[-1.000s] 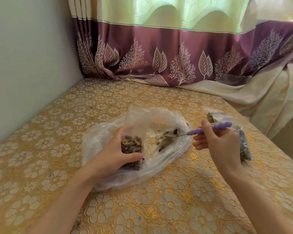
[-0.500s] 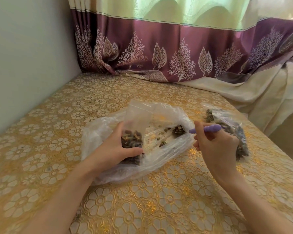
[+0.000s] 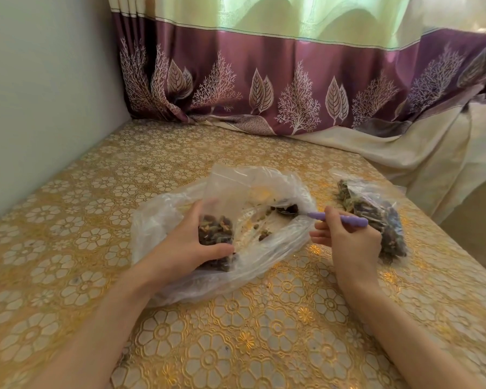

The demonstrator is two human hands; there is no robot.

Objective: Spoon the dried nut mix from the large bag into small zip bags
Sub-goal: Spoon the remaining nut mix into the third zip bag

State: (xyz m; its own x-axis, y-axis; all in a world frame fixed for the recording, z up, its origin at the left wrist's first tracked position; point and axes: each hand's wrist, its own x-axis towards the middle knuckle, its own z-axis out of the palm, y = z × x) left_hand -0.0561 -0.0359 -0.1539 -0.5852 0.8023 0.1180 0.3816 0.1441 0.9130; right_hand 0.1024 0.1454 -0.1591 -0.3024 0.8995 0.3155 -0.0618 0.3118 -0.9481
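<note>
A: Holding steady on the left — left hand (image 3: 185, 245) has its grip wrapped round the small zip bag (image 3: 218, 220), thumb across the near face, fingers behind. Bag's upright, mouth up, roughly the lower third full of dark nut mix (image 3: 215, 230).

B: And the right?

A: Right hand (image 3: 348, 242) pinches the purple handle of the spoon (image 3: 320, 219), grip narrow, thumb + fingers curled on it. Bowl end pokes into the large bag (image 3: 264, 248), at its right opening.

B: Much left in there?

A: Large bag lies crumpled on the surface (image 3: 264, 332), center of scene; only scattered bits inside, w/ a few by the spoon bowl. Can't tell if the bowl's loaded.

B: Anything else?

A: Filled bag (image 3: 376, 217) w/ dark mix lies flat, right of the spoon hand, partly behind it. Purple leaf-print curtain (image 3: 292, 88) along the far edge, grey wall (image 3: 45, 94) at left.
</note>
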